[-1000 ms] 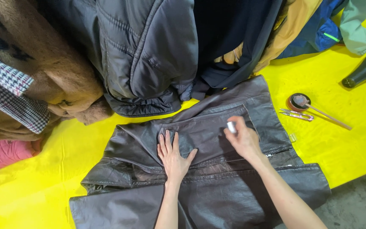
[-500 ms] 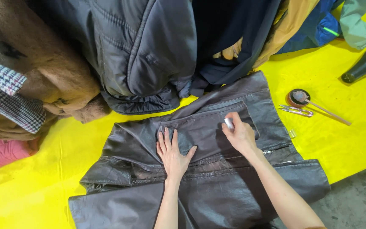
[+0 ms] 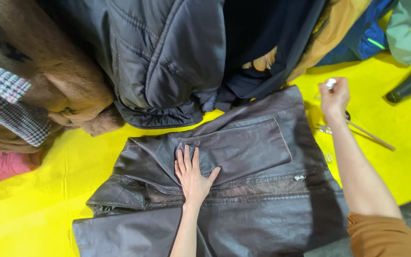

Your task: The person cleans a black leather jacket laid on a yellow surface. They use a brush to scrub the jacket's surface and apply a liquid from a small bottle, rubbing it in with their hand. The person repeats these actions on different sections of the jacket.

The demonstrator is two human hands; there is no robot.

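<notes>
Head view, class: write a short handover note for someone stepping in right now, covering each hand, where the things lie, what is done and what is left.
Left hand: flat, palm down on the dark brown leather jacket, pressing it near the flap.
Right hand: lifted off the jacket, over the yellow cloth, pinching a small white object; what it is cannot be told.
A long-handled tool lies on the cloth below that hand.
Done: jacket spread flat.
Left: whatever the small object is for; no mark on the leather shows.

one head-worn camera looks steeply down, close over the yellow table [image 3: 48, 200].
</notes>
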